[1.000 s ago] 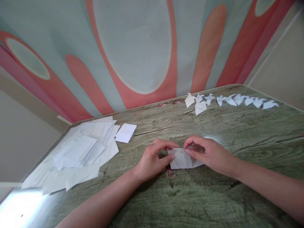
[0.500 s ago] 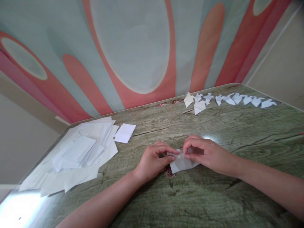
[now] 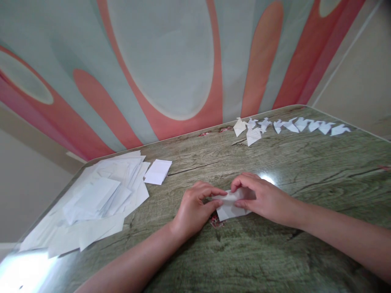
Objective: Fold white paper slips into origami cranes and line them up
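A small folded sheet of white paper (image 3: 229, 209) lies on the wood-grain table between my two hands. My left hand (image 3: 200, 205) pinches its left side, index finger along the upper edge and thumb below. My right hand (image 3: 255, 197) is at the paper's right side, with thumb and index finger curved round it and a gap between their tips. The thumb rests on the paper, and the index fingertip is at its upper edge. Part of the paper's right end is hidden behind the right hand.
At the left lies a spread pile of white paper (image 3: 134, 199), with smaller folded pieces (image 3: 97, 195) on top. Beside it is a small stack of paper squares (image 3: 158, 171). Several folded paper birds (image 3: 254, 135) line the table's far edge, by a patterned wall (image 3: 165, 61).
My right thumb and index finger have spread apart on the paper. The left hand keeps its grip. The whole view has shifted slightly.
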`<state>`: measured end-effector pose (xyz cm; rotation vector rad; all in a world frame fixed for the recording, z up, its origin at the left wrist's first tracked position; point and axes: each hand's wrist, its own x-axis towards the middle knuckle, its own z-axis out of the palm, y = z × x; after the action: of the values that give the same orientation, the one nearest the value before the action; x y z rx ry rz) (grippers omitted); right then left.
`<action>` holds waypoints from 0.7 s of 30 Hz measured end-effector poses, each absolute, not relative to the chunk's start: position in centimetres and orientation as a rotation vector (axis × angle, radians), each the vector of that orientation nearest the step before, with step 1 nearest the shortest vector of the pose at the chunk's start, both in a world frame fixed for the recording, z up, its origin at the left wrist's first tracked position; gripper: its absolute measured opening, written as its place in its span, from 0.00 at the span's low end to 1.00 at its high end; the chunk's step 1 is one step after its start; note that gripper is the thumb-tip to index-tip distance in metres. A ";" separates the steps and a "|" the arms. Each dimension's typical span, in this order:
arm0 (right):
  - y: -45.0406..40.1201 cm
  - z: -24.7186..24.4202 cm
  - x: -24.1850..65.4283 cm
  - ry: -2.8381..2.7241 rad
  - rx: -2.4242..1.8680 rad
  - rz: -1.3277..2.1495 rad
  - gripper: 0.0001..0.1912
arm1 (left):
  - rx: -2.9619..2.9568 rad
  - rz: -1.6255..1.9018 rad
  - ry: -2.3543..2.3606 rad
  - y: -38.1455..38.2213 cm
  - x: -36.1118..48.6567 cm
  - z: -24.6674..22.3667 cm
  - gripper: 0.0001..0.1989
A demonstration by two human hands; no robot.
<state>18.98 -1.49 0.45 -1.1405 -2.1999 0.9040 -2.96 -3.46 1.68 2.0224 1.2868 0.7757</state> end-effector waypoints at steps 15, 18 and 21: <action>-1.3 0.0 19.2 -2.278 -1.068 0.792 0.12 | 2.032 0.852 1.312 -3.2 -3.2 1.0 0.09; -1.4 -0.5 19.0 -2.301 -0.977 0.618 0.12 | 2.060 0.869 1.303 -3.2 -3.1 0.8 0.08; -1.6 -0.8 18.7 -2.335 -0.934 0.472 0.12 | 2.063 0.875 1.294 -3.2 -2.9 0.7 0.08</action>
<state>18.72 -1.62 -0.83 -0.9340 -2.3347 0.4724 -2.92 -3.25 0.66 2.0633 1.2936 0.8750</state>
